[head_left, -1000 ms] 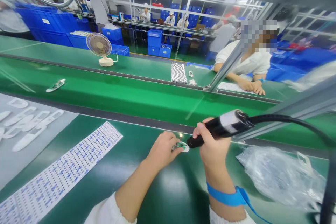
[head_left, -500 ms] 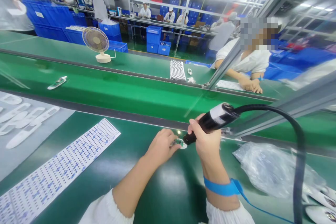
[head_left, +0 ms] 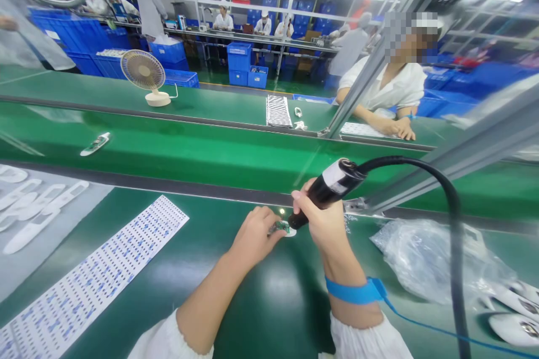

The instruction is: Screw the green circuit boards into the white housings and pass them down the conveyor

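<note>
My left hand (head_left: pixel 255 235) rests on the green bench, its fingertips pinching a small green circuit board (head_left: pixel 281 228) that lies on a white piece. My right hand (head_left: pixel 322 224) is wrapped round a black electric screwdriver (head_left: pixel 326 188), whose tip points down at the board. A thick black cable (head_left: pixel 450 219) arcs from the tool's top to the right. A blue wrist strap (head_left: pixel 357 290) circles my right wrist.
A long white sticker sheet (head_left: pixel 92 280) lies at the left, with white plastic shells (head_left: pixel 29 207) on a grey mat beyond it. A clear plastic bag (head_left: pixel 425 258) sits at the right. One device (head_left: pixel 95 144) rides the conveyor. A small fan (head_left: pixel 147 76) stands across it. A co-worker (head_left: pixel 389 95) sits opposite.
The view has shifted a little, so hands and tool appear further left. The screwdriver now stands steeper over the board. The device on the conveyor has drifted slightly.
</note>
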Demonstrator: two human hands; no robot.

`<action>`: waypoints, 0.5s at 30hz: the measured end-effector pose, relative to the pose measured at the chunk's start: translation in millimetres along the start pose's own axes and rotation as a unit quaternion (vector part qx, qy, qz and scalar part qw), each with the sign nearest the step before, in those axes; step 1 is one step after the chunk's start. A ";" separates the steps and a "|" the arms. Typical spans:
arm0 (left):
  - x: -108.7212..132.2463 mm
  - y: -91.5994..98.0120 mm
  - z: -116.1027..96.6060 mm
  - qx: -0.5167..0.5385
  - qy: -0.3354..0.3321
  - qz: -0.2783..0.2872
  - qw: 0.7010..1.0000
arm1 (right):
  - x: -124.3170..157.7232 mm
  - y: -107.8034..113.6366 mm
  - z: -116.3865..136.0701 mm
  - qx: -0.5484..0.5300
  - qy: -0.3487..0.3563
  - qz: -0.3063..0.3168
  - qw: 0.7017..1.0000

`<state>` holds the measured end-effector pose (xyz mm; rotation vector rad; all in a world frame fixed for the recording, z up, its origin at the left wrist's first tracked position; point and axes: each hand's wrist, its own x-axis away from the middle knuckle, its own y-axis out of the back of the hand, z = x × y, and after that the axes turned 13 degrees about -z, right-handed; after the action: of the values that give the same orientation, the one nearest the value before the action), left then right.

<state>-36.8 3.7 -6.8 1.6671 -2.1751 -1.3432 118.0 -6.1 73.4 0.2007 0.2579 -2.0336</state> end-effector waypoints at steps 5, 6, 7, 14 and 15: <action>0.8 0.5 2.1 0.005 -0.006 -0.009 1.000 | -1.9 1.8 -3.1 -0.059 -0.022 0.002 0.998; 1.6 0.4 2.2 0.004 -0.008 -0.011 1.000 | -3.2 4.3 -3.0 -0.087 -0.023 -0.004 0.996; 2.8 0.1 2.3 0.002 -0.011 -0.013 1.000 | -5.2 8.5 -2.7 -0.117 -0.021 -0.014 0.993; -6.3 -3.6 18.6 -0.028 -0.036 -0.035 0.998 | -29.5 69.6 -0.8 -0.149 0.019 -0.175 0.973; -16.9 -3.0 25.2 -0.033 -0.039 -0.038 0.998 | -31.4 76.3 -1.9 -0.147 0.023 -0.192 0.970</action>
<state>-41.5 32.1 -17.2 1.7173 -2.1023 -1.5087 200.2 -12.8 72.1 0.0115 0.6649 -2.3401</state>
